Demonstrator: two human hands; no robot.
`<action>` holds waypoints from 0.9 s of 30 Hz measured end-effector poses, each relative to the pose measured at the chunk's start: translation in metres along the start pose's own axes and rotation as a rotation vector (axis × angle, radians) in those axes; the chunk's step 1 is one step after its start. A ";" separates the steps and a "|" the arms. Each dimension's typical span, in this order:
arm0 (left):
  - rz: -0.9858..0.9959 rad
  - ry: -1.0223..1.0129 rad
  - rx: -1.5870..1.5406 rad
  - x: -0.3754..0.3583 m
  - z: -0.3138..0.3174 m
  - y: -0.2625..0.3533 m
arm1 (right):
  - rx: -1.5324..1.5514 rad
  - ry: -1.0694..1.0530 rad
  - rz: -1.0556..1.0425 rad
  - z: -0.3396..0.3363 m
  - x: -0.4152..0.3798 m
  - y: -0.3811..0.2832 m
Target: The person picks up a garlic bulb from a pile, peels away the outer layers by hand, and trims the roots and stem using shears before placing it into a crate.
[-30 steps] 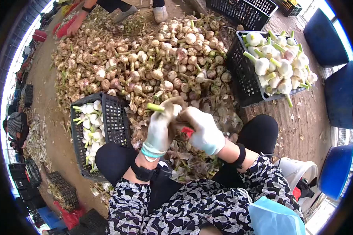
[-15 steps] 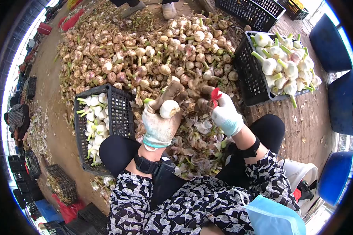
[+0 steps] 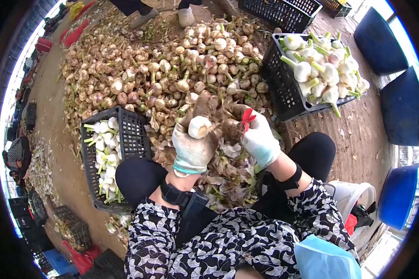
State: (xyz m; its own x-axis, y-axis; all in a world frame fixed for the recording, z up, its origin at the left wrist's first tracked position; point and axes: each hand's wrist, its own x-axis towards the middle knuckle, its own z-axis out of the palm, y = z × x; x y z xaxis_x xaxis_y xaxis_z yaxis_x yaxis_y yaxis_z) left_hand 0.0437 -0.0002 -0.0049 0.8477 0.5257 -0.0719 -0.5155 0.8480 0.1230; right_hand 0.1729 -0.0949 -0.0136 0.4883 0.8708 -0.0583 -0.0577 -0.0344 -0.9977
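My left hand [image 3: 191,148], in a soiled white glove with a teal cuff, is closed around a peeled white garlic bulb [image 3: 200,127]. The bulb's root end faces right, towards my other hand. My right hand [image 3: 260,142], also gloved, is curled close beside it. A red strip [image 3: 247,120] sticks up at its fingers; whatever the fingers grip is hidden. Below both hands lie loose garlic skins [image 3: 230,174]. Just beyond them spreads a large heap of untrimmed garlic [image 3: 139,76].
A black crate [image 3: 137,135] of cleaned garlic stands at my left knee. Another full crate [image 3: 277,83] is at the front right. Blue tubs [image 3: 379,42] line the right side, and a white bucket [image 3: 354,195] sits by my right hip. Another person's shoe [image 3: 186,17] shows beyond the heap.
My right hand has come nearer to my left. The bulb has turned in my left hand, and its green stem no longer shows. The whole view has shifted slightly.
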 end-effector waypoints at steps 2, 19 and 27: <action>0.057 0.116 0.064 0.001 -0.006 -0.013 | -0.119 0.024 0.051 0.012 -0.013 -0.018; 0.141 0.252 0.591 0.011 -0.011 -0.026 | 0.609 -0.302 0.171 -0.008 0.007 0.040; 0.383 0.374 0.557 0.005 -0.005 0.019 | 1.302 -0.283 0.423 0.001 0.006 -0.023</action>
State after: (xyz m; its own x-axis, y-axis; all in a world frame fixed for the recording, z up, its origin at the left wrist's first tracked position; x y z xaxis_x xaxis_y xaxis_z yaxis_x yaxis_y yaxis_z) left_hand 0.0378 0.0188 -0.0078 0.4731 0.8473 -0.2412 -0.5411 0.4955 0.6795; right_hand 0.1762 -0.0879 0.0089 0.0498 0.9825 -0.1792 -0.9884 0.0227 -0.1498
